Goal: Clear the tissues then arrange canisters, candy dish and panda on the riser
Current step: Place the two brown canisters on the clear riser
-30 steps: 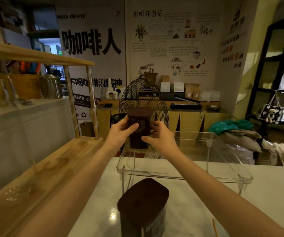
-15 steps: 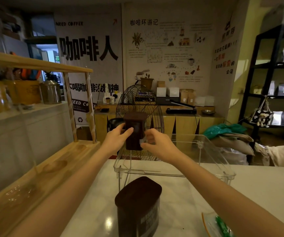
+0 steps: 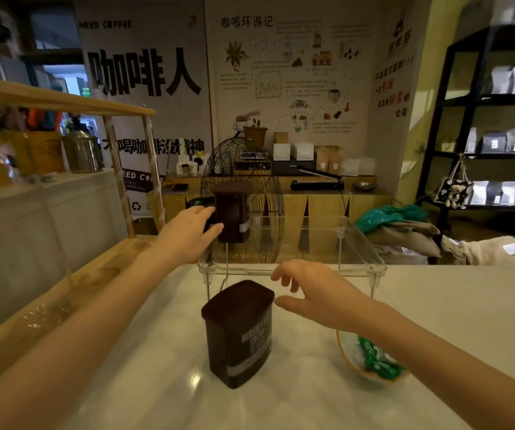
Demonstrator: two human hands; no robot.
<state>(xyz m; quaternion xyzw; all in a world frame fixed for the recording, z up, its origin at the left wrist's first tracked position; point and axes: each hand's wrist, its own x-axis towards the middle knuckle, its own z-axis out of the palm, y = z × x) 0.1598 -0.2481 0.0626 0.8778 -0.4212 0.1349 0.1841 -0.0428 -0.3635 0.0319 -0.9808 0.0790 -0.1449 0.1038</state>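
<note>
The left hand (image 3: 188,229) was stretched out to the far left corner of the clear riser (image 3: 360,243), its fingers and thumb lying against the left side of the dark canister on the riser (image 3: 231,212). That canister stood upright on the riser's top. Whether the hand gripped it or only touched it, I could not tell; the fingers looked loosely curved rather than clenched.

The right hand (image 3: 315,293) hovered lower and nearer, over the front edge of the riser, palm down, fingers spread and slack, with nothing in it. Just below and to the left of that hand stood the second canister (image 3: 239,333), a dark brown tub with pale lettering on its side, upright on the pale tabletop (image 3: 436,321) in front of the riser. The thumb was close to its lid but apart from it.

Under the right forearm, on the tabletop, sat the candy dish (image 3: 347,352), partly covered by the arm, with green-wrapped sweets (image 3: 377,361) inside.

Beyond the left hand, behind the riser, stood a black wire fan (image 3: 250,169). To the left of the left arm ran a wooden shelf (image 3: 64,293).
</note>
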